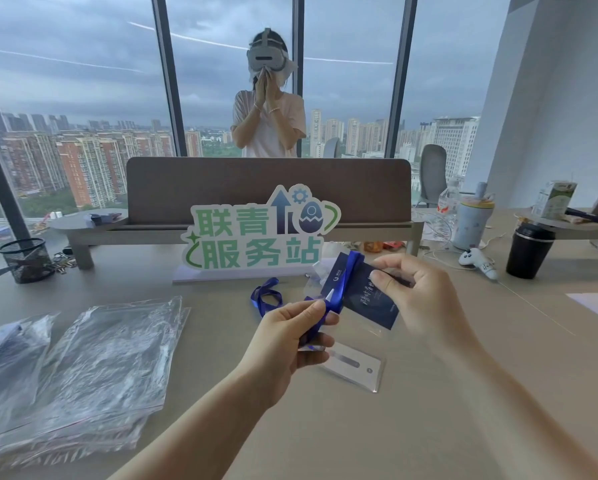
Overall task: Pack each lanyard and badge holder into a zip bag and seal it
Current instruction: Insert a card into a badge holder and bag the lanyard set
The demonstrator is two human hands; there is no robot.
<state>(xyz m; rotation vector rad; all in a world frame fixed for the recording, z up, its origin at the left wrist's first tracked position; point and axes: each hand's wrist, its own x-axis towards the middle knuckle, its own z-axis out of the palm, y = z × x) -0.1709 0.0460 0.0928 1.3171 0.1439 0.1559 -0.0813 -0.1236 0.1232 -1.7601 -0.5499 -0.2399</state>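
High-rise office: desk divider (268, 188) centre frame, mesh pen cup (26, 259) at left, swivel chair (433, 173) at right, city skyline through windows (75, 98).

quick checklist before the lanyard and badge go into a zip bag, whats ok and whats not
1. Lanyard held: ok, the left hand pinches the blue lanyard.
2. Badge holder held: ok, the right hand grips the dark badge holder.
3. Lanyard gathered up: not ok, a loop trails on the desk.
4. Zip bag in hand: not ok, the zip bags lie stacked on the left.
5. Top bag open: cannot tell.
6. Free hand for a bag: not ok, both hold something.
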